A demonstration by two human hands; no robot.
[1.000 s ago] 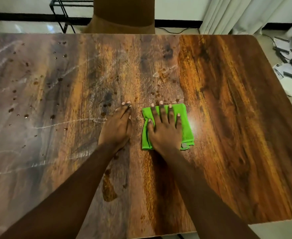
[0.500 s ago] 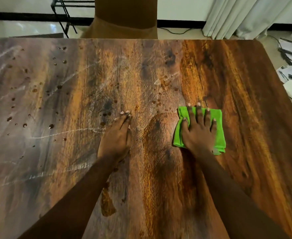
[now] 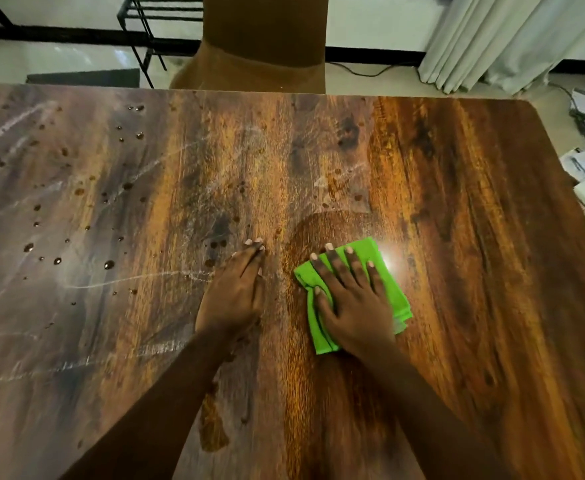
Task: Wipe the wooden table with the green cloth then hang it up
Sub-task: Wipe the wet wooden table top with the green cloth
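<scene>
Clearly wiping: right hand [image 3: 353, 306] presses flat, fingers spread, on the cloth [image 3: 396, 299]; left hand [image 3: 232, 292] lies open, bracing on the counter [image 3: 492, 237].

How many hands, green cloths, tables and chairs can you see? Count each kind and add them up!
Hands: 2, the left hand flat on the wood and the right hand flat on the cloth
Green cloths: 1, the cloth
Tables: 1, the table
Chairs: 1, the chair
Total: 5
</scene>
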